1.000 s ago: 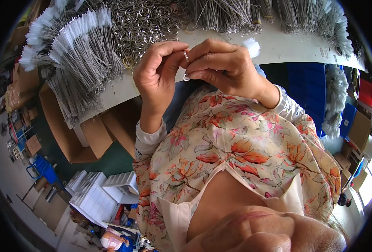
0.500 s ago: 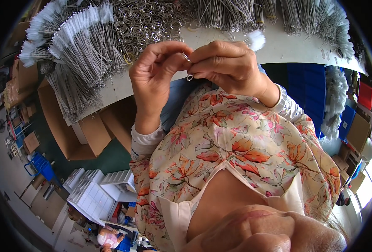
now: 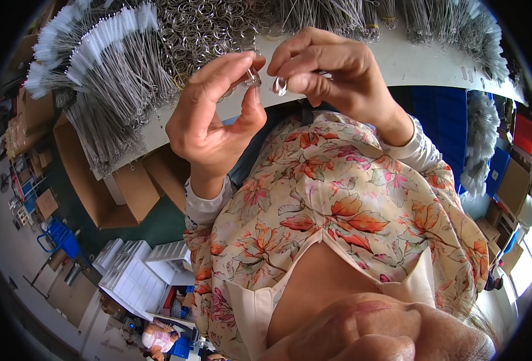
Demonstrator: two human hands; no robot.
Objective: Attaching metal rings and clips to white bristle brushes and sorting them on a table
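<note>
Nearest, below the grip, a flowered shirt (image 3: 338,204) was seen. Above it, the left hand (image 3: 215,120) and the right hand (image 3: 338,75) were held up close together.

A small metal ring (image 3: 253,77) was pinched between the left thumb and first finger. A second ring (image 3: 279,85) was pinched in the right fingertips, just beside the first. The two rings were almost touching, but it could not be told if they were joined.

The step in hand seemed to be the fitting of one ring to the other. For that, the rings would need to be lined up and held very still, with a tight pinch kept on both.

Behind the grip, a white table (image 3: 410,60) was seen. A pile of rings (image 3: 212,27) was heaped on it. To the left of the grip, wire brushes (image 3: 107,78) were spread out. Far below them, brown boxes (image 3: 103,192) were stacked.
</note>
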